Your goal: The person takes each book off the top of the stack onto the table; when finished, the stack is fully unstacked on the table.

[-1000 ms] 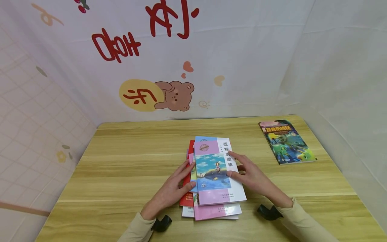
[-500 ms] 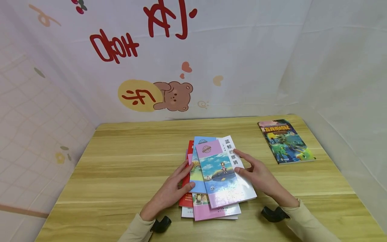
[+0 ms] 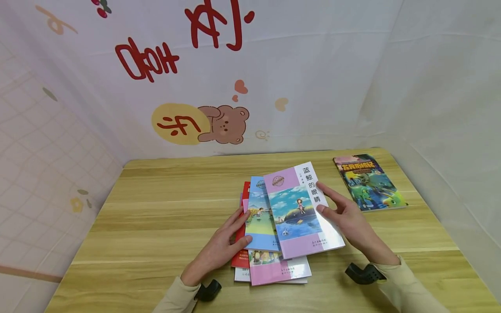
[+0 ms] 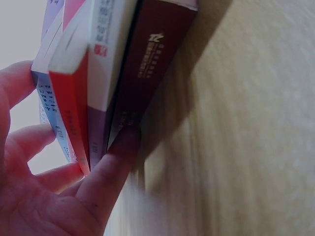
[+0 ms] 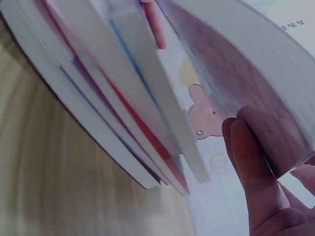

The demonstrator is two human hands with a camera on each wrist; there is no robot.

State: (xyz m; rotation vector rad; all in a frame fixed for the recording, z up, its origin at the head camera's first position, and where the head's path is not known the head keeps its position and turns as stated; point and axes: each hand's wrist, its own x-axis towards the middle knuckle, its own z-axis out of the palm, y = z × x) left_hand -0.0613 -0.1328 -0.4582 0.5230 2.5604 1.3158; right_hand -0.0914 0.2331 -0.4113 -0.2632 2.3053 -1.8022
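My right hand [image 3: 354, 221] pinches a pink and white paperback book [image 3: 295, 217] by its right edge. In the right wrist view this book [image 5: 256, 64] is lifted and tilted, with a gap between it and the stack below. A blue-covered book [image 3: 260, 237] lies uppermost on the stack. Under it show a red book [image 3: 240, 258], another pink book [image 3: 270, 274] and a white edge. My left hand [image 3: 223, 245] rests along the stack's left side. In the left wrist view, its spread fingers touch the spines, among them a dark maroon one [image 4: 150, 54] at the bottom.
A comic-style book with a dinosaur cover [image 3: 369, 182] lies at the table's back right. The wooden table [image 3: 164, 217] meets a printed white cloth [image 3: 313, 87] behind and at the sides. Each wrist wears a black camera band [image 3: 365, 274].
The pink and white book has turned a little and moved right and up off the stack with my right hand, baring the blue cover. My left hand has stayed put.
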